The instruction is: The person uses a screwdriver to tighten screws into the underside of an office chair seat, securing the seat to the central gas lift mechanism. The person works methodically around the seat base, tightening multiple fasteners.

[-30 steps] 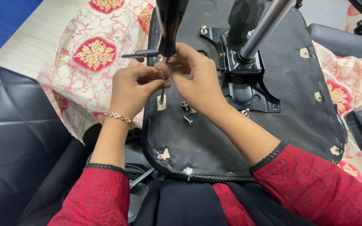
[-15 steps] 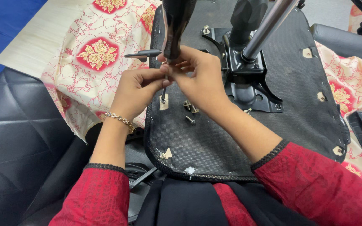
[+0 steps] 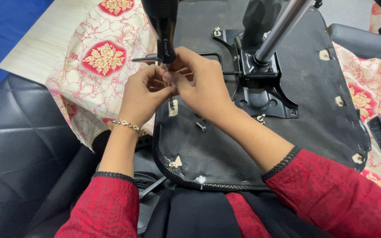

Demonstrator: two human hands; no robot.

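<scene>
An upturned chair seat (image 3: 314,88) with a black fabric underside lies in front of me. A black power tool (image 3: 164,26) comes down from the top edge; what holds it is out of view. Its thin metal bit (image 3: 170,100) points at a pale-edged hole (image 3: 173,109) in the fabric. My left hand (image 3: 144,94), with a bracelet on the wrist, and my right hand (image 3: 201,88) meet at the tool's tip. The fingertips of both hands pinch the bit. A loose screw (image 3: 200,127) lies on the fabric just below my right hand.
A black metal bracket (image 3: 261,88) with a chrome column (image 3: 283,26) is bolted to the seat, right of my hands. Another screw (image 3: 261,118) stands near its edge. A floral cloth (image 3: 98,57) covers the table at left; a black quilted cushion (image 3: 18,145) lies lower left.
Both hands have stayed pinched at the tool's tip. The power tool has swayed slightly right and then back left.
</scene>
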